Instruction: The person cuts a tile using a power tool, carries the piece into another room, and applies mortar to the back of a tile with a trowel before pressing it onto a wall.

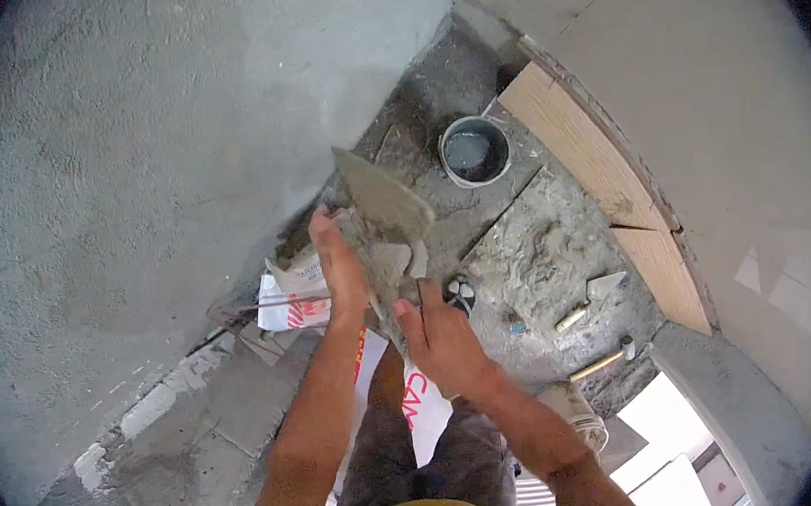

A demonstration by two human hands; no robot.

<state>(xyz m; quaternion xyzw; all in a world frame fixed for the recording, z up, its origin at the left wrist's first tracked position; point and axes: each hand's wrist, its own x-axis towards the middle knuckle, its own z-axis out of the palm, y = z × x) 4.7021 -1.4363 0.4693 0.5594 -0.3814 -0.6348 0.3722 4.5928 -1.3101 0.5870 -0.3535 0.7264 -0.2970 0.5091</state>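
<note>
My left hand (337, 260) grips a cement-coated piece (371, 257), its exact shape unclear. My right hand (440, 343) is closed just to the right and below, its grip partly hidden. A pointed, grey-brown flat blade or board (382, 196) rises above both hands, smeared with wet mortar; I cannot tell which hand bears it. Behind and under my hands lie white sacks (288, 310) with red print. A sandaled foot (459, 294) shows just right of my right hand.
A grey bucket (474, 152) stands above right. Right of me are a mortar-covered slab (547, 238), a trowel (602, 285), a mallet (600, 361) and wooden planks (571, 137) along the wall. A rough grey wall (119, 164) rises at left; a pale curb (716, 388) sits lower right.
</note>
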